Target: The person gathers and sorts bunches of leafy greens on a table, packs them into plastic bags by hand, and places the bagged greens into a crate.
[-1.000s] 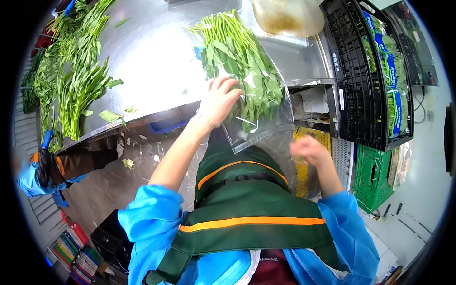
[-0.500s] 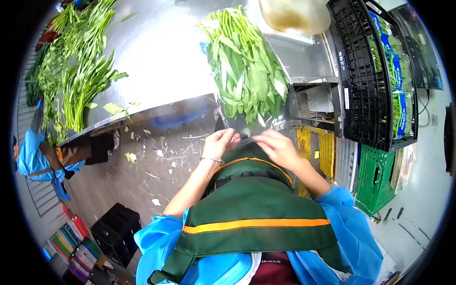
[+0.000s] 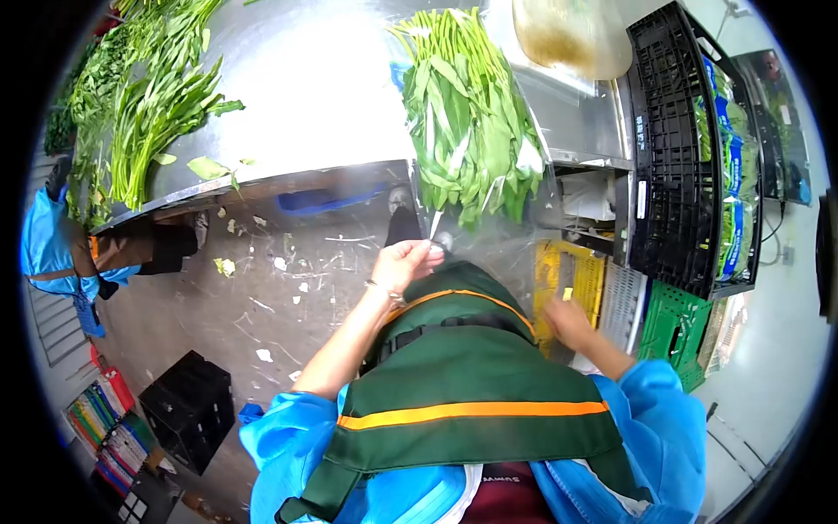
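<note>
Leafy greens (image 3: 476, 144) in a clear bag (image 3: 543, 179) lie just beyond the left hand (image 3: 407, 264), its fingertips seemingly pinching the film's near end.
The bundle should handle light and floppy, the film slippery, the leaves easily bruised; the loose film nearest the left hand looks the safest hold, with the firmer stems, farthest from both hands, to be supported from beneath. The right hand (image 3: 567, 325) is off the bag, near the yellow crate (image 3: 589, 284); blur hides whether it grips anything. Steel table (image 3: 288, 105) and loose greens (image 3: 161, 131) lie beyond and left of the left hand; a black crate (image 3: 668, 148), beyond and right of the right.
</note>
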{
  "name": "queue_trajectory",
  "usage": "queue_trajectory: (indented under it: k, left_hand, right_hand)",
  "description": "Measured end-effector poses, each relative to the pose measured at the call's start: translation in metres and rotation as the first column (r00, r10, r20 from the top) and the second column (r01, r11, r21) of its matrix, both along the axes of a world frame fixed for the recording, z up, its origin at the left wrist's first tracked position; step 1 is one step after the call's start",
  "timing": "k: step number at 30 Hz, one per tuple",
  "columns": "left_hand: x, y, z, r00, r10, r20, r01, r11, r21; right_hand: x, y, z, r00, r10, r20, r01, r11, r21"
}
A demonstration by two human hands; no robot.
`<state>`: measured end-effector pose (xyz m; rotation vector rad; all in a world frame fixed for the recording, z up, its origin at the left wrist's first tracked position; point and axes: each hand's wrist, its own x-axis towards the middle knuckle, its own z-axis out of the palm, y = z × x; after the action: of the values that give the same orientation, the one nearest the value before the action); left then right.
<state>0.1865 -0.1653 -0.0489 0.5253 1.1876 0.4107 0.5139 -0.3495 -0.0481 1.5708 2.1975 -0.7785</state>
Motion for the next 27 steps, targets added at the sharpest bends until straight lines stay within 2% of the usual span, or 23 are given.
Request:
queue_trajectory:
  k: [1, 2, 3, 4, 5, 6, 7, 8, 9, 10, 11, 13, 15, 17, 19, 20, 21, 22, 23, 24, 25, 26, 27]
  left_hand:
    - [-0.007, 0.000, -0.009, 1.000, -0.012, 0.014, 0.012, 1.000, 0.009]
    - [-0.016, -0.003, -0.015, 0.969, -0.134, -0.207, 0.184, 0.951, 0.248]
    - [-0.026, -0.002, -0.018, 0.875, -0.179, -0.450, 0.386, 0.820, 0.423]
    - [-0.036, 0.004, -0.012, 0.752, -0.077, -0.655, 0.595, 0.509, 0.622]
    - [-0.043, 0.008, 0.002, 0.621, 0.094, -0.778, 0.770, 0.112, 0.628]
    - [-0.038, 0.017, 0.013, 0.657, 0.187, -0.731, 0.751, -0.075, 0.656]
    - [-0.035, 0.022, 0.011, 0.672, 0.210, -0.710, 0.740, -0.198, 0.642]
    - [-0.029, 0.024, 0.004, 0.689, 0.242, -0.683, 0.725, -0.241, 0.646]
    - [-0.024, 0.024, -0.004, 0.702, 0.272, -0.658, 0.712, -0.281, 0.644]
    - [-0.018, 0.026, -0.006, 0.717, 0.253, -0.650, 0.697, -0.284, 0.658]
    - [-0.014, 0.028, -0.005, 0.727, 0.231, -0.646, 0.685, -0.290, 0.668]
    - [-0.017, 0.032, -0.008, 0.719, 0.172, -0.673, 0.689, -0.303, 0.658]
    - [-0.023, 0.033, 0.006, 0.749, 0.153, -0.644, 0.660, -0.257, 0.706]
    - [-0.029, 0.033, 0.023, 0.787, 0.174, -0.592, 0.610, -0.077, 0.789]
    - [-0.039, 0.037, 0.035, 0.860, 0.150, -0.488, 0.488, 0.040, 0.872]
    - [-0.038, 0.039, 0.039, 0.883, 0.196, -0.427, 0.431, 0.023, 0.902]
    - [-0.036, 0.040, 0.039, 0.896, 0.227, -0.380, 0.346, 0.176, 0.921]
    - [-0.031, 0.039, 0.038, 0.904, 0.265, -0.337, 0.247, 0.320, 0.915]
    - [-0.027, 0.040, 0.036, 0.905, 0.305, -0.297, 0.137, 0.452, 0.881]
    - [-0.020, 0.049, 0.031, 0.873, 0.377, -0.311, 0.122, 0.447, 0.886]
    - [-0.014, 0.057, 0.032, 0.840, 0.391, -0.375, 0.049, 0.635, 0.771]
    - [-0.012, 0.067, 0.026, 0.793, 0.395, -0.464, 0.120, 0.645, 0.755]
    - [-0.010, 0.075, 0.017, 0.737, 0.399, -0.546, 0.189, 0.653, 0.733]
  right_hand:
    - [0.033, -0.051, 0.002, 0.947, -0.076, 0.313, 0.205, 0.893, -0.402]
    - [0.066, -0.095, 0.006, 0.880, 0.006, 0.475, 0.333, 0.706, -0.625]
    - [0.095, -0.129, 0.017, 0.841, 0.063, 0.537, 0.414, 0.564, -0.714]
    - [0.112, -0.142, 0.024, 0.821, 0.055, 0.568, 0.464, 0.516, -0.720]
    - [0.119, -0.135, 0.020, 0.811, -0.023, 0.584, 0.486, 0.583, -0.651]
    - [0.114, -0.106, 0.011, 0.809, -0.178, 0.560, 0.502, 0.705, -0.501]
    - [0.102, -0.065, 0.000, 0.822, -0.347, 0.452, 0.501, 0.818, -0.282]
    - [0.083, -0.016, -0.003, 0.827, -0.492, 0.271, 0.520, 0.853, -0.037]
    - [0.062, 0.026, -0.008, 0.858, -0.485, -0.171, 0.513, 0.780, 0.360]
    - [0.043, 0.078, -0.008, 0.905, -0.298, -0.304, 0.423, 0.717, 0.555]
    - [0.022, 0.110, -0.006, 0.920, -0.246, -0.305, 0.390, 0.656, 0.646]
    - [0.003, 0.151, -0.005, 0.914, -0.068, -0.400, 0.365, 0.568, 0.738]
    - [0.002, 0.159, 0.002, 0.849, -0.072, -0.523, 0.466, 0.569, 0.678]
    - [-0.006, 0.152, 0.014, 0.715, -0.106, -0.691, 0.633, 0.519, 0.575]
    - [-0.015, 0.151, 0.031, 0.643, -0.116, -0.757, 0.680, 0.540, 0.496]
    - [-0.021, 0.154, 0.036, 0.592, -0.130, -0.796, 0.712, 0.548, 0.440]
    - [-0.029, 0.158, 0.044, 0.538, -0.143, -0.831, 0.738, 0.555, 0.383]
    - [-0.047, 0.162, 0.052, 0.169, -0.298, -0.940, 0.850, 0.526, -0.014]
    - [-0.053, 0.167, 0.043, 0.042, -0.336, -0.941, 0.846, 0.512, -0.146]
    - [-0.058, 0.175, 0.029, -0.034, -0.400, -0.916, 0.863, 0.451, -0.229]
    - [-0.064, 0.184, 0.019, -0.114, -0.456, -0.882, 0.872, 0.380, -0.309]
    - [-0.075, 0.195, 0.024, -0.154, -0.535, -0.830, 0.890, 0.289, -0.352]
    - [-0.079, 0.203, 0.020, -0.100, -0.577, -0.811, 0.922, 0.252, -0.293]
